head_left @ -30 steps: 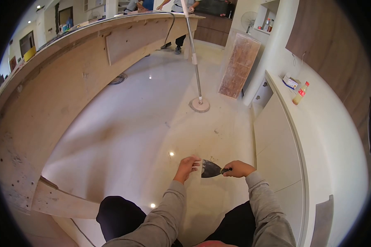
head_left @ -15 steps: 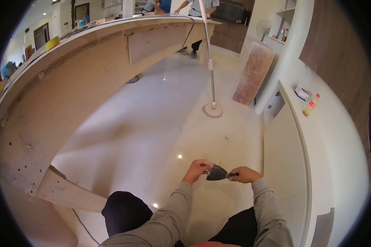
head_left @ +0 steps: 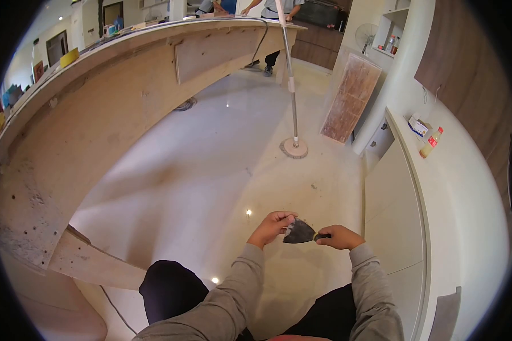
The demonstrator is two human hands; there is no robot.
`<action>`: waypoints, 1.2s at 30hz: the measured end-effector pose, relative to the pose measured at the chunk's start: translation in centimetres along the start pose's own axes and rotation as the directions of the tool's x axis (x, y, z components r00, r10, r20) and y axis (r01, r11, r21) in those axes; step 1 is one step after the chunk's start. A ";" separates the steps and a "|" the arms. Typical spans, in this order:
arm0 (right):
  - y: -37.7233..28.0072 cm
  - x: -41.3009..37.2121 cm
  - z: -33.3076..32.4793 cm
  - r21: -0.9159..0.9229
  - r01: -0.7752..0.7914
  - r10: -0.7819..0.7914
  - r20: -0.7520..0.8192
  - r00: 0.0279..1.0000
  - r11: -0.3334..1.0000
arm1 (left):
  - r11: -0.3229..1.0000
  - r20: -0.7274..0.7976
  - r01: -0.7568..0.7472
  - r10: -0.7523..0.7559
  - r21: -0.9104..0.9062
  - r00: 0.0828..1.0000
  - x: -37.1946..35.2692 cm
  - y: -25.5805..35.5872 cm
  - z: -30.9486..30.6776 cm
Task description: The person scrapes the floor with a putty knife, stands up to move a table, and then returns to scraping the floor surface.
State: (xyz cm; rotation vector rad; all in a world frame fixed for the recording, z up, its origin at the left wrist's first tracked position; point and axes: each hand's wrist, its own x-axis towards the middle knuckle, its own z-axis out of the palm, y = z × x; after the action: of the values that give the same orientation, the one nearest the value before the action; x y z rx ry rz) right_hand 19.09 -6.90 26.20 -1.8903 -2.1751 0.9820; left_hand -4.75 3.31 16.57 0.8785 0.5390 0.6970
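— What have you got there?
— A putty knife (head_left: pixel 299 232); my right hand (head_left: pixel 338 236) is clenched round its dark handle; my left hand (head_left: pixel 273 226) has its fingertips curled onto the blade's wide edge, pinching it.
— Where is it?
— Out in front of my knees, held above the glossy floor (head_left: pixel 210 159); the blade points to my left.
— And around you?
— A curved wooden counter (head_left: pixel 96 108) on my left; a white counter (head_left: pixel 455 187) on my right, with a bottle (head_left: pixel 430 142) on it; a pole on a round base (head_left: pixel 293 148) stands well ahead.
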 end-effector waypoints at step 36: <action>1.2 -0.7 3.1 -0.029 0.007 -0.013 -0.198 0.980 1.000 | 0.518 0.389 -0.299 -0.071 0.801 0.919 3.7 11.4 -2.9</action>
State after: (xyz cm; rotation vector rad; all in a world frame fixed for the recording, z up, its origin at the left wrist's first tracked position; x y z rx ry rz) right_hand 18.82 -8.74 23.37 -1.8964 -2.0922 0.7299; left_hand -7.96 12.62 23.99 1.9784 0.4588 0.3145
